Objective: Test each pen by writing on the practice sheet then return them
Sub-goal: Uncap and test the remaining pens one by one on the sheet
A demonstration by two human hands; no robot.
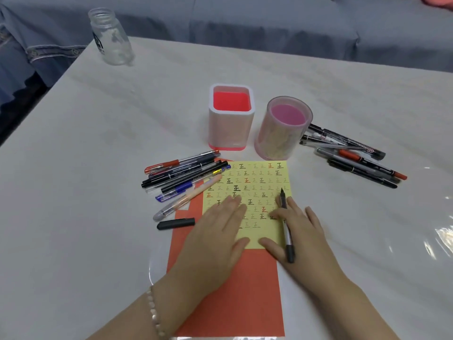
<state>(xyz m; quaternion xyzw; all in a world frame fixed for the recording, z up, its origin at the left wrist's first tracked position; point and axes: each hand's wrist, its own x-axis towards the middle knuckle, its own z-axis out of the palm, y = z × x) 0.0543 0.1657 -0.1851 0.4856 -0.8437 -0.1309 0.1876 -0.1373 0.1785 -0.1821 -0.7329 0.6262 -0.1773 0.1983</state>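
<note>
Head camera view, looking down on a white-covered table [98,168]. At centre, a yellow practice sheet [259,182], filled with rows of small written characters, lies on a larger red card [245,290]. The left hand [220,231] rests flat on the sheet's lower left, fingers straight and together. The right hand [306,239] pinches a black pen [285,227] over the sheet's right edge; its long axis runs almost straight up the frame, tip toward the top, blunt end toward the bottom. A black cap [176,223] lies left of the card. Above the cap is a left pile of pens [183,175]; a right pile of pens [355,155] sits at middle right. Between them stand a square holder [230,133] and a round holder [279,143]. A glass jar [110,36] stands at upper left.
</note>
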